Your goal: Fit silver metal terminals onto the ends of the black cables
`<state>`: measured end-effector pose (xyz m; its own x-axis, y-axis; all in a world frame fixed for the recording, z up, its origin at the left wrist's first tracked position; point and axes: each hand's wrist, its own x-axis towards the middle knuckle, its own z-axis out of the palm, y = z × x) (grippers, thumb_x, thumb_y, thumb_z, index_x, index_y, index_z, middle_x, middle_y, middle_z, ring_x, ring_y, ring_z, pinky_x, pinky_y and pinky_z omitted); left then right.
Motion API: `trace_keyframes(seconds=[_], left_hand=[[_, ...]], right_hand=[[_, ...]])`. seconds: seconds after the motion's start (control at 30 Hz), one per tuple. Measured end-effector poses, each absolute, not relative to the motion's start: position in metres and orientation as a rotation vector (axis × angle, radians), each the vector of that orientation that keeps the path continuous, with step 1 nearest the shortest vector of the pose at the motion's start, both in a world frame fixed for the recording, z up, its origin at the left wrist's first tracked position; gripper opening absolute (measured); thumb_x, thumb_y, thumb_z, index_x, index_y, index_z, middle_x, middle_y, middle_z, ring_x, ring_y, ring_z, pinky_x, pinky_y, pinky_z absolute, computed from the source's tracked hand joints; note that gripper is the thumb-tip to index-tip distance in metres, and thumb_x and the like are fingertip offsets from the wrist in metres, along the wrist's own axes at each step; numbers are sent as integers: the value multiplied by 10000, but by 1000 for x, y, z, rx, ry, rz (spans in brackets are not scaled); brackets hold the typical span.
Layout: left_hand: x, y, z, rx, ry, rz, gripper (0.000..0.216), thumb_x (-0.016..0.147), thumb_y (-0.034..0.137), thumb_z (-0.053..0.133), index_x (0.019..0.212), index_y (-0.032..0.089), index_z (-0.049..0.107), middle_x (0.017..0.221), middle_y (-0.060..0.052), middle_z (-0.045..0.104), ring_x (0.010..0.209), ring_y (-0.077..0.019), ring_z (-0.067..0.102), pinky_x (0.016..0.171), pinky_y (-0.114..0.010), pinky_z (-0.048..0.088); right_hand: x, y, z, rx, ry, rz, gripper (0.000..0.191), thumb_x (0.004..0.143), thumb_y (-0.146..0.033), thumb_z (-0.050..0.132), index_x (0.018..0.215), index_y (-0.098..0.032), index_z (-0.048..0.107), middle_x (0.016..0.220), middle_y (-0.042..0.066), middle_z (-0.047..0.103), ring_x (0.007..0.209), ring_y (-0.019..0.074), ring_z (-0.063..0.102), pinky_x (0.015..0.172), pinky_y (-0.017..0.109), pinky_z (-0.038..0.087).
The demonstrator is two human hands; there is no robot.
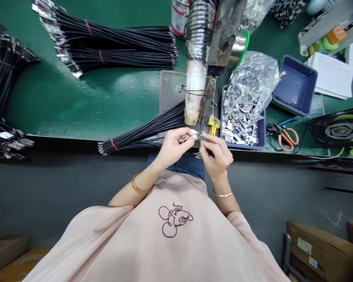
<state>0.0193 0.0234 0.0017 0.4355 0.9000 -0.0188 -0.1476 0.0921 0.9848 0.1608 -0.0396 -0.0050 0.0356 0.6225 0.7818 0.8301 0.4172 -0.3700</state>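
Note:
At the table's front edge, my left hand (178, 144) and my right hand (216, 153) meet fingertip to fingertip, both pinched closed. Between them shows a tiny silvery metal piece (204, 133), held in my right fingers; what my left fingers grip is too small to make out. White covers wrap some of the left fingertips. Beside my left hand lies a bundle of black cables (144, 127) with a red band near its stripped ends. A yellow clip-like tool (213, 124) is just beyond my right hand. Above hangs a soldering fixture (210, 94) with a silver-wrapped duct (193, 92).
A blue tray (261, 135) of small metal shells, partly under a plastic bag (250, 78), stands to the right. Further right are orange-handled scissors (287, 139), another blue tray (295, 86) and a fan (338, 131). Banded cable bundles (120, 47) lie at back left. A solder spool (238, 49) stands behind.

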Motion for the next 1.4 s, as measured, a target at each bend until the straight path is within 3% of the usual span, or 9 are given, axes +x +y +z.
trace_keyframes(seconds=[0.27,0.57,0.83,1.03,1.4], left_hand=[[18,23,-5,1270,793,871,150,822,239,662,704,147,647,574,38,427,521,-62,356,516,-208,304],[17,20,-1,1273,811,864,135,766,252,746,706,144,691,589,15,539,551,-88,467,510,-206,351],[21,22,0,1213,804,864,116,742,225,697,678,135,662,535,55,372,493,-48,281,481,-216,202],[20,22,5,1272,835,910,100,762,213,668,690,144,658,553,49,365,517,-58,285,501,-228,214],[20,21,8,1380,861,862,139,782,212,634,670,131,624,552,63,282,526,-57,212,493,-235,148]], right_hand=[[165,-46,-6,-1294,-1721,-266,219,815,-50,684,912,-226,596,1000,76,799,879,156,778,761,249,648],[160,-48,-3,-1437,-1575,-109,144,875,-91,650,948,-215,656,1089,66,795,968,165,779,781,257,649],[160,-44,0,-1449,-1593,-43,99,880,-117,648,905,-210,667,1069,62,796,978,180,775,861,319,641],[159,-42,7,-1438,-1602,-22,107,888,-127,640,917,-223,676,1103,60,788,1033,197,763,898,364,637],[162,-43,8,-1454,-1615,-4,90,887,-127,662,899,-217,665,1046,53,791,979,181,767,851,331,635]])
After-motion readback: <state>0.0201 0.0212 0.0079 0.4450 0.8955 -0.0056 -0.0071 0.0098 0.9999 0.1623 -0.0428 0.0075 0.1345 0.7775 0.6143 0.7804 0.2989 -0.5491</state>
